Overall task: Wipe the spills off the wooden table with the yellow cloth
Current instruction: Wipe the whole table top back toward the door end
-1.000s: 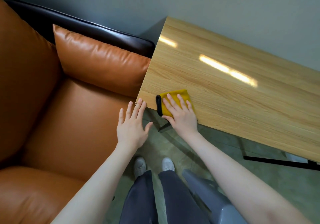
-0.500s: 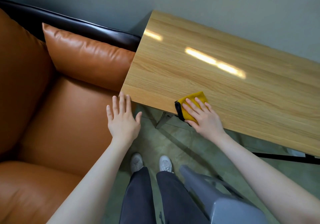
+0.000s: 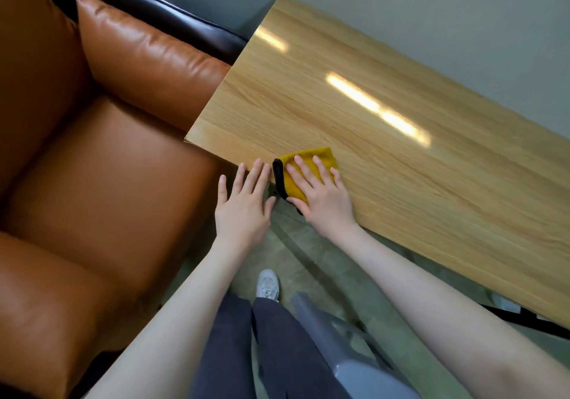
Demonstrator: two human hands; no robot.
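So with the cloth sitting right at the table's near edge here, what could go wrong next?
1. The yellow cloth already overhangs the near edge of the wooden table under the right hand; another stroke toward the person might drag it off onto the floor.
2. Anything wiped toward that edge could be pushed over it, near the orange sofa.
3. The left hand, flat by the edge, sits close to the cloth and may obstruct the wiping.
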